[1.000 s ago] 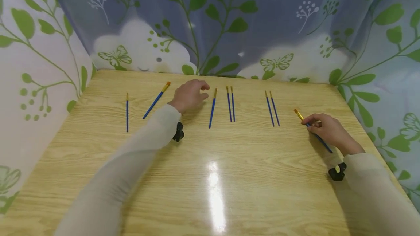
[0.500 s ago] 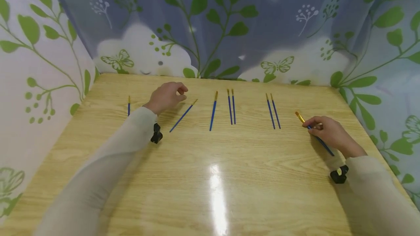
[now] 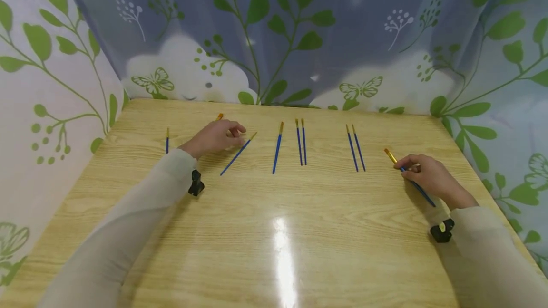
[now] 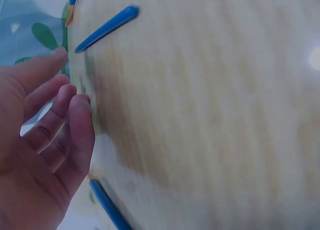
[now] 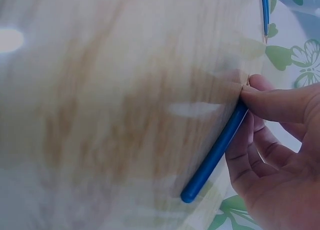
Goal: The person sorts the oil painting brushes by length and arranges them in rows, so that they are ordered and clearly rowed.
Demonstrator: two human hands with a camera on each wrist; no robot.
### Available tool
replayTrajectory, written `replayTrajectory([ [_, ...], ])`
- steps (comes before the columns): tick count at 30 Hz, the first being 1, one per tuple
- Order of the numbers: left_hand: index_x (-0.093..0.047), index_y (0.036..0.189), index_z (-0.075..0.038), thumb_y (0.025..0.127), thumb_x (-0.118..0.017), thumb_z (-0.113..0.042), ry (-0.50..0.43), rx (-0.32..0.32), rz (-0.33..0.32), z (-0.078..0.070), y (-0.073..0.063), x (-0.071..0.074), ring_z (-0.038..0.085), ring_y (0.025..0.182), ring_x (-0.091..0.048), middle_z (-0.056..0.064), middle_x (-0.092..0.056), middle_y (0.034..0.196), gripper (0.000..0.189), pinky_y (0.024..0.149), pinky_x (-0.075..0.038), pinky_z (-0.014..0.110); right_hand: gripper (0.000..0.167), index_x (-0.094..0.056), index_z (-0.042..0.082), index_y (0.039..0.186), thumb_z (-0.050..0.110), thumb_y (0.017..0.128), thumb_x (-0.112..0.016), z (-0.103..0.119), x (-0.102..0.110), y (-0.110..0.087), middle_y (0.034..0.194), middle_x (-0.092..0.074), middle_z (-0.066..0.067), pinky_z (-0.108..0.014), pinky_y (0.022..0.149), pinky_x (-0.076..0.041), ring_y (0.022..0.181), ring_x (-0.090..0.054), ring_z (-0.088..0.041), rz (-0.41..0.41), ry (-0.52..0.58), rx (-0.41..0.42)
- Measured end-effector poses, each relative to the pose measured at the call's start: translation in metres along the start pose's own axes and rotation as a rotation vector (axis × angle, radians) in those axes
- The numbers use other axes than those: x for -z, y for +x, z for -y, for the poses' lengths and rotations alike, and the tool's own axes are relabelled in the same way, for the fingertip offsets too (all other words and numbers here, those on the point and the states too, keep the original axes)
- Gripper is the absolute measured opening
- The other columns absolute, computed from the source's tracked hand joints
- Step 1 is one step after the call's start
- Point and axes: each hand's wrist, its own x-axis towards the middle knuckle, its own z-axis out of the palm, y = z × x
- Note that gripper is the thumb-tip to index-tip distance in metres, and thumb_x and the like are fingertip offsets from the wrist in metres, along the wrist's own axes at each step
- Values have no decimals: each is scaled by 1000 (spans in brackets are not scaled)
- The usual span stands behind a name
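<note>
Fairly bright, even light fills the head view, with a long white glare streak on the glossy table at six o'clock. Soft shadows edge the left sleeve towards eight and the right sleeve towards four. Both wrist views are hazy and bluish — wood grain smeared — with blown-out spots towards three o'clock in the left, ten in the right.

- The table is surfaced in pale wood grain.
- A streak of light is reflected on its top.
- Its far edge is bordered by a blue-grey and white backdrop printed with leaves and butterflies.
- It is flanked by leaf-patterned left and right panels.
</note>
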Motion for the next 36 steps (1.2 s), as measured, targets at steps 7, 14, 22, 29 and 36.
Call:
replayTrajectory([
  [7,-61,154,-5,106,-76,-31,39,-9,19,-3,-5,-10,27,112,-61,14,-68,129,57,99,-52,45,22,-73,0,128,6,108,-66,0,-2,-1,125,-71,-27,-39,83,-54,104,-69,-37,0,6,0],
  [14,-61,155,-3,108,-73,-25,75,-51,10,1,-5,-12,27,111,-61,15,-67,131,53,98,-52,45,22,-73,-1,128,6,108,-66,3,-1,-1,126,-71,-28,-43,84,-54,104,-68,-36,-1,6,-10],
  [22,-67,150,-7,110,-69,-20,76,-90,2,2,-8,-12,28,114,-65,13,-69,130,42,97,-55,47,22,-73,-1,128,6,108,-65,3,-1,0,125,-71,-27,-46,86,-55,104,-68,-37,-3,3,-3],
  [29,-68,149,-10,111,-66,-18,73,-104,12,1,-12,-9,31,121,-66,14,-69,134,39,104,-55,52,22,-72,-1,128,5,109,-65,1,-1,-1,126,-70,-28,-45,85,-55,105,-69,-37,1,5,-4],
  [36,-70,148,-15,113,-64,-20,76,-46,35,-1,-13,-7,28,117,-67,10,-69,137,36,95,-55,47,22,-72,-1,128,6,109,-65,3,0,-2,123,-71,-25,-38,81,-53,99,-66,-28,5,6,-7],
])
